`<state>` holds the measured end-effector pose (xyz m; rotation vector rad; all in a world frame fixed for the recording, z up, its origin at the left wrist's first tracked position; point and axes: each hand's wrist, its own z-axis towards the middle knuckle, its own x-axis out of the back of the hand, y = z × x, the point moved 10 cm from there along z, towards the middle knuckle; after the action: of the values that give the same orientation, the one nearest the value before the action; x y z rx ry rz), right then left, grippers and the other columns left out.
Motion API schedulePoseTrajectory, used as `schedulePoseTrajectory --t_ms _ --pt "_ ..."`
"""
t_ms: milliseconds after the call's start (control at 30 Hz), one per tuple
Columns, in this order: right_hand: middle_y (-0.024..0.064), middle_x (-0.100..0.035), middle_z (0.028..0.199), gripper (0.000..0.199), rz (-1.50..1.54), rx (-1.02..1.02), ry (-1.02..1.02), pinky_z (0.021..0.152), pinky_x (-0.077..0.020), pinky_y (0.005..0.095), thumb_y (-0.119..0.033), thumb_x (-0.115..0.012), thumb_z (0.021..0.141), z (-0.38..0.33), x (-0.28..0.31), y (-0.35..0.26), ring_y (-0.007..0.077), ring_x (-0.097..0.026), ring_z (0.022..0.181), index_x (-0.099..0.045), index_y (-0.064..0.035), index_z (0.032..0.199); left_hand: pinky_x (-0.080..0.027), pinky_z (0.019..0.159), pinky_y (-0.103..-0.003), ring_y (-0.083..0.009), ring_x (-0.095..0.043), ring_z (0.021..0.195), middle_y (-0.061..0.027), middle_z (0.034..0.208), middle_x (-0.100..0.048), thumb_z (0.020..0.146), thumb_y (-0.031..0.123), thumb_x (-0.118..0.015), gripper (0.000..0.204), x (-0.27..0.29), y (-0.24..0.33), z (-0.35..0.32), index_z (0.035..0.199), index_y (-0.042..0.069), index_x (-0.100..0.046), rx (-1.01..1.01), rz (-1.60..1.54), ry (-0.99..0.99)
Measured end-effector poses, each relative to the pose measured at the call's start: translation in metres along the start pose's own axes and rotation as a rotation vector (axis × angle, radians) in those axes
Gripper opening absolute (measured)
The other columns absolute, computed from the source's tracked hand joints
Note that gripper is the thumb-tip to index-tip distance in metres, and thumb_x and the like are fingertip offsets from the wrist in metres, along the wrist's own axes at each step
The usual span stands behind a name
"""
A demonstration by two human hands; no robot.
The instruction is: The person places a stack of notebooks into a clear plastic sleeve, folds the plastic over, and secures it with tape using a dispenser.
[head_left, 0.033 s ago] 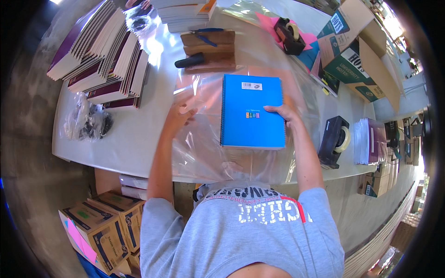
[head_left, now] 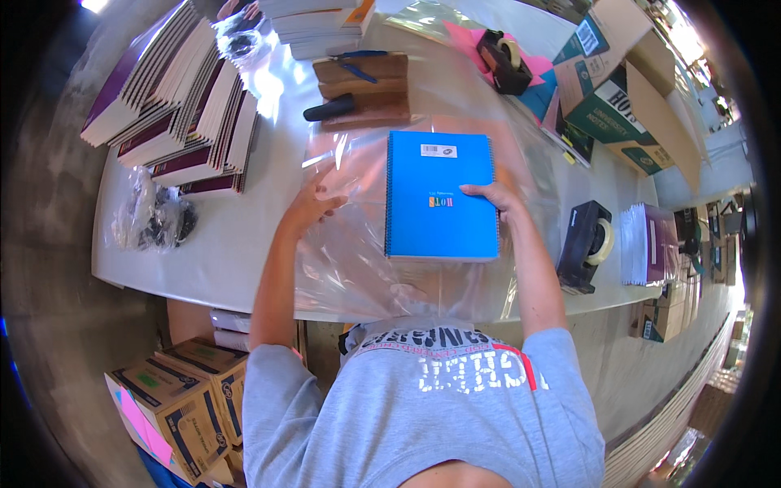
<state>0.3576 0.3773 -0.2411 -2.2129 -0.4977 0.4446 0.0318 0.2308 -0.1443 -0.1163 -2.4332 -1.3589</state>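
Observation:
A blue wire-bound notebook point(head_left: 439, 167) lies on a clear plastic sheet point(head_left: 350, 268) in front of me, its coil along the left side. My right hand point(head_left: 500, 198) grips the notebook's right edge, thumb flat on the cover and the other fingers hidden beside or under it. To the left of the notebook and apart from it, my left hand point(head_left: 313, 207) is at the sheet's left part. Its thumb and fingers are bent round the film, which creases from there toward me.
Stacks of purple-covered notebooks point(head_left: 175, 106) stand at left, near a crumpled plastic bag point(head_left: 150, 215). Beyond the notebook lies a brown wooden holder point(head_left: 366, 89) with a blue-handled tool. Black tape dispensers point(head_left: 584, 244) point(head_left: 503, 61), purple notebooks point(head_left: 647, 244) and an open carton point(head_left: 614, 106) occupy the right.
My left hand and the film by it have shifted very slightly toward the left and nearer me. My right hand keeps its grip on the notebook.

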Motion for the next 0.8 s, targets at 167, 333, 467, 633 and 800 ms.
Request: schedulePoseTrajectory --t_ms 167,333,467,633,800 --pt "0.0192 -0.060 0.114 0.074 0.068 0.136 -0.007 0.085 -0.0518 0.0401 -0.022 -0.085 0.062 0.002 -0.003 -0.011 0.0280 -0.062 0.098 -0.051 0.0015 0.123 -0.050 0.068 -0.030 -0.0225 -0.058 0.102 -0.0193 0.147 -0.023 0.067 0.002 -0.064 0.090 -0.047 0.064 -0.002 0.146 0.021 -0.025 -0.444 0.256 -0.191" --pt "0.0157 -0.062 0.110 0.067 0.036 0.035 0.064 0.082 -0.0530 0.0396 -0.018 -0.083 0.064 -0.020 -0.002 -0.012 0.0254 -0.064 0.094 -0.053 -0.0014 0.122 -0.051 0.080 -0.039 -0.0392 -0.050 0.117 -0.0179 0.152 -0.010 0.059 -0.007 -0.062 0.106 -0.148 0.169 -0.045 0.147 0.006 -0.003 -0.348 0.283 -0.388" --pt "0.0149 -0.064 0.106 0.064 -0.008 0.098 0.053 0.079 -0.0533 0.0383 -0.021 -0.084 0.064 -0.016 -0.009 -0.023 0.0245 -0.064 0.091 -0.056 -0.0013 0.118 -0.055 0.065 -0.036 -0.0336 -0.057 0.108 -0.0163 0.153 -0.011 0.060 -0.008 -0.061 0.106 -0.205 0.136 -0.002 0.148 0.011 -0.004 -0.783 0.349 -0.164" --pt "0.0205 -0.062 0.112 0.096 -0.359 0.084 0.174 0.078 -0.0517 0.0371 -0.042 -0.085 0.058 -0.016 0.001 -0.020 0.0295 -0.064 0.094 -0.043 0.0045 0.130 -0.052 0.059 -0.032 -0.0251 -0.058 0.092 -0.0120 0.154 -0.004 0.061 -0.009 -0.050 0.099 -0.220 0.106 -0.011 0.148 0.014 -0.008 -0.761 0.095 -0.223" --pt "0.0313 -0.042 0.129 0.123 -0.544 0.258 0.612 0.094 -0.0433 0.0411 -0.056 -0.081 0.054 -0.021 0.025 -0.020 0.0362 -0.050 0.116 -0.019 0.0098 0.137 -0.051 0.056 -0.029 -0.0188 -0.053 0.077 -0.0066 0.143 -0.020 0.065 0.004 -0.048 0.099 -0.207 0.093 0.007 0.147 0.025 0.004 -0.542 -0.681 -0.227"
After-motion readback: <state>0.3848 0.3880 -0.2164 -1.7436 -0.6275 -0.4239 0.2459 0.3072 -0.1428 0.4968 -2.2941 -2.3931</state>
